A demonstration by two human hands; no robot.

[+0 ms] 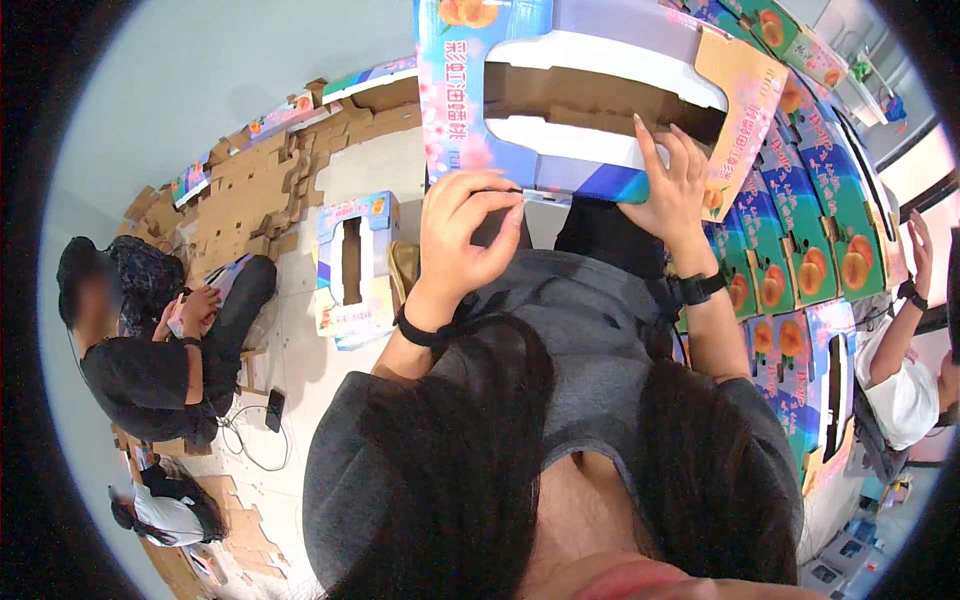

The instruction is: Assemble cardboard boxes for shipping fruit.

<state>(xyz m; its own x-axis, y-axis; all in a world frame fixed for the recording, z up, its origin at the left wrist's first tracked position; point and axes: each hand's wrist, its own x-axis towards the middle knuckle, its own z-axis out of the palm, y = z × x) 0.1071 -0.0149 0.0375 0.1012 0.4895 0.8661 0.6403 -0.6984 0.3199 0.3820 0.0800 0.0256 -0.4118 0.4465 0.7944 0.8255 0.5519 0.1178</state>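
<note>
A peach-printed fruit carton (450, 110) in blue, pink and tan lies in front of me. Its top has a long cutout with white edges, through which the brown inside shows. My left hand (465, 235) is closed at the carton's near left edge, thumb and forefinger pinched together there. Over the near right part of the top, my right hand (672, 185) lies with fingers stretched and apart, their tips reaching the cutout and the thumb by the near edge. What is under the carton is hidden.
Green and blue peach cartons (790, 225) are stacked at the right. Another carton (350, 260) stands on the floor at left, near flattened cardboard (245, 200). A seated person (150, 350) is at left, another person (905, 370) at right. A phone (274, 408) with a cable lies on the floor.
</note>
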